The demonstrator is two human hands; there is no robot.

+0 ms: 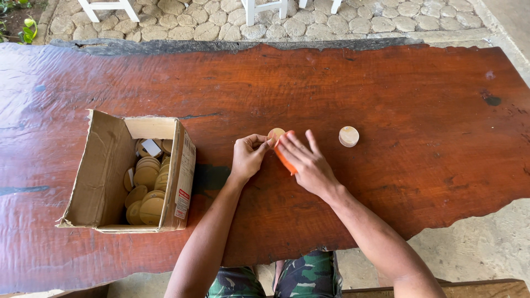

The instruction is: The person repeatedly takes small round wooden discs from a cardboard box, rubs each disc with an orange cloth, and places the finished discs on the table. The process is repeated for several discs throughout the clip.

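Observation:
My left hand [248, 157] pinches a small round wooden disc [275, 133] by its edge, just above the reddish wooden table [386, 94]. Pressed flat against that disc is my right hand [305, 161], with an orange piece, perhaps sandpaper or a cloth [285, 161], under its fingers. A second small round wooden piece [348, 136] lies alone on the table to the right of both hands.
An open cardboard box [105, 171] sits on the table to the left, holding several round wooden discs [147, 185]. White chair legs [107, 8] stand on the cobblestone ground beyond the table's far edge. My camouflage trousers [276, 281] show below the near edge.

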